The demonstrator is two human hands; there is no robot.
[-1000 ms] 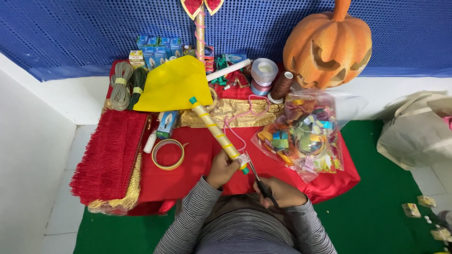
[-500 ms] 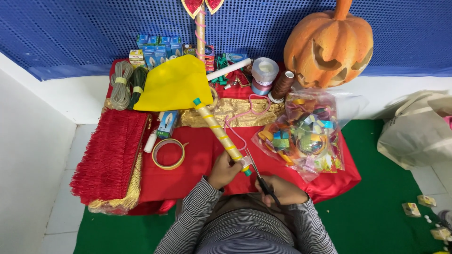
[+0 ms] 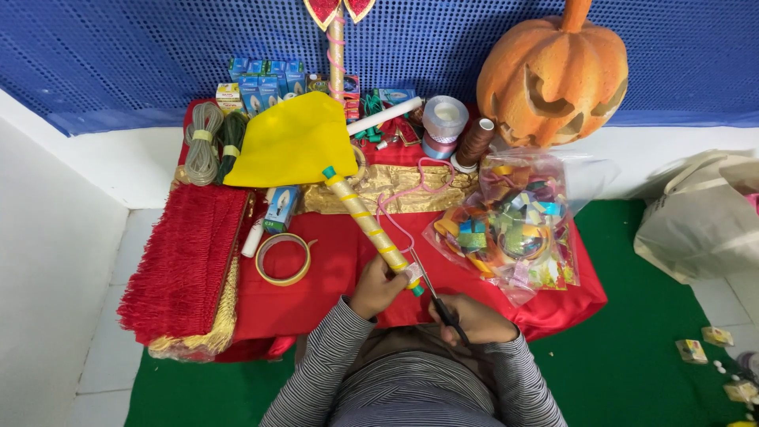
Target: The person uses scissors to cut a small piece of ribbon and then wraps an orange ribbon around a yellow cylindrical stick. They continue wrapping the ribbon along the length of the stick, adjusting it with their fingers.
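The left hand [image 3: 378, 286] clamps the flag stick [image 3: 368, 225]; the right hand [image 3: 466, 320] grips scissors [image 3: 433, 294], whose blades may nick fingers or cut crooked.

Open red cloth [image 3: 332, 289] sits at the lower middle, between the yellowish tape ring [image 3: 284, 258] and the clear plastic bag of shiny ribbon bits [image 3: 506, 229]. Upper part's jammed: yellow paper flag [image 3: 292, 142], carved orange pumpkin [image 3: 552, 71], blue boxes [image 3: 265, 77].
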